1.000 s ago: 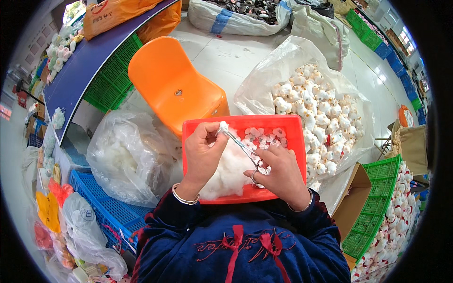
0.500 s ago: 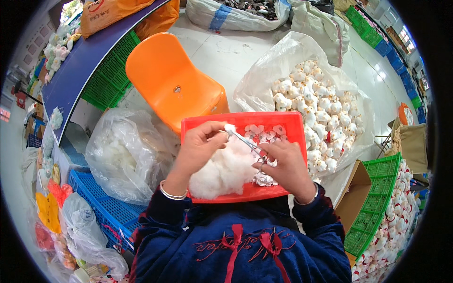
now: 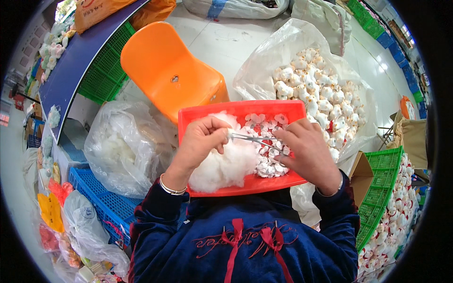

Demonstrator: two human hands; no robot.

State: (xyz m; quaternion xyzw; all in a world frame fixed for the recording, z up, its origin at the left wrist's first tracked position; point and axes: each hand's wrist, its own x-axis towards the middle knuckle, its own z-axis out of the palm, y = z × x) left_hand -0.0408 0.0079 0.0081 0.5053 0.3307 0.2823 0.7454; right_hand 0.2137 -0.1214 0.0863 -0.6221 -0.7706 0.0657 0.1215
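Note:
Over a red plastic tub (image 3: 203,111), my left hand (image 3: 200,141) pinches a small white fabric piece (image 3: 230,134) between thumb and fingers. My right hand (image 3: 309,148) grips silver forceps (image 3: 257,138) with scissor-like ring handles. Their thin jaws point left and reach the white piece; the fingers hide part of the handles. Below my left hand, a heap of fluffy white stuffing (image 3: 224,167) fills the tub's left side. On its right side lie several small white pieces (image 3: 271,167), flat or crumpled, some beneath the forceps.
An orange chair (image 3: 172,78) stands beyond the tub. To its right, a large clear bag (image 3: 255,78) holds many small white plush parts (image 3: 325,99). A plastic bag of stuffing (image 3: 120,151) and a blue crate (image 3: 101,203) sit at left, a green crate (image 3: 380,184) at right.
My right hand has moved right and opened wider on the forceps, which now lie flatter with the jaws spread. My left hand still pinches the white piece. The view has shifted slightly.

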